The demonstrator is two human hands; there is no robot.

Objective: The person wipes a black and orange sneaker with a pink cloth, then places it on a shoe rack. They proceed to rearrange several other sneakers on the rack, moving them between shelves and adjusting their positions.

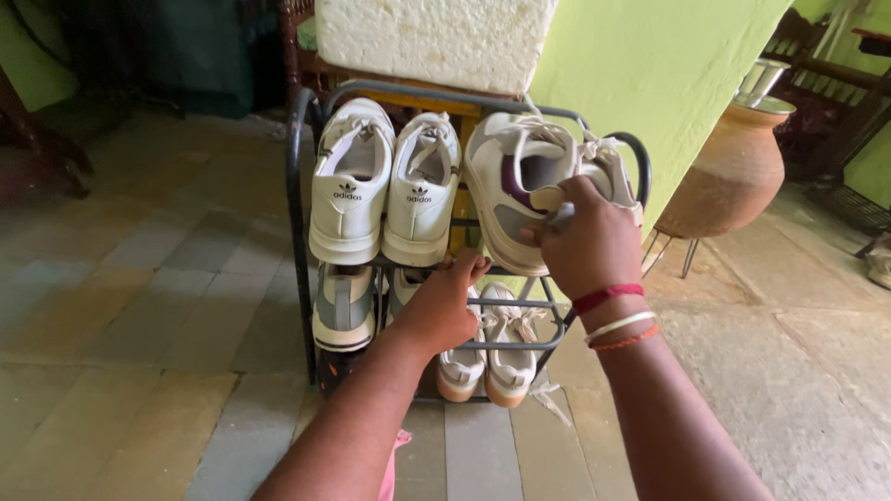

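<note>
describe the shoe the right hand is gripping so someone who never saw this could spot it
Find the dark metal shoe rack against the green wall. On its top shelf, right of the white sneaker pair, the right hand grips a chunky white sneaker. Only this one has a maroon lining.

The scene is taken by a single head-worn camera, pitched down and forward over the person's forearms. A dark metal shoe rack [299, 232] is faced squarely at close range, just past centre toward twelve o'clock. A clay pot [733, 172] is caught at two o'clock, farther off.
</note>
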